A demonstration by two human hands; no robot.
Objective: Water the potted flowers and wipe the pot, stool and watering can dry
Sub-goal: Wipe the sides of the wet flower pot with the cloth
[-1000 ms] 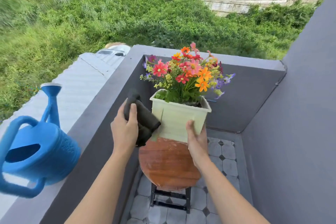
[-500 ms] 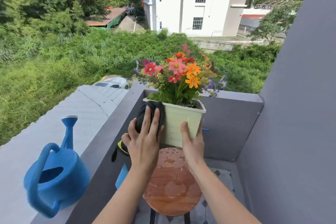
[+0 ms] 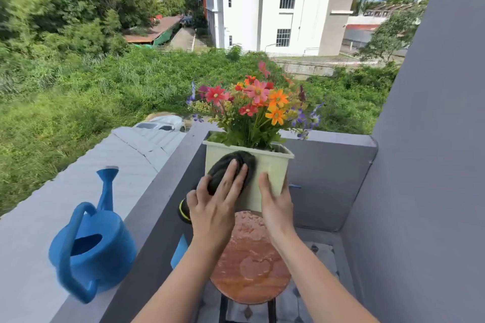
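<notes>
– Where the left hand (image 3: 217, 202) meets the pot (image 3: 273, 173), what do you read from your station?
– I see its fingers (image 3: 228, 178) laid straight and flat over a dark cloth (image 3: 236, 161). They press it against the pot's front face just under the rim, and no finger curls round the cloth.
– And the right hand (image 3: 275, 202)?
– I see it clasping the pot's lower right corner. The thumb lies up the front face. The other fingers pass round the side where I cannot follow them, so the clasp is probably, not certainly, a full one.
– Position of the pot?
– Upright at the far edge of the round stool (image 3: 252, 270), whose wooden top is pooled with water. Flowers (image 3: 259, 105) rise from the pot.
– The watering can (image 3: 89, 246)?
– Blue, standing on the grey ledge (image 3: 23, 257) to my left, well apart from both hands, spout pointing away from me.
</notes>
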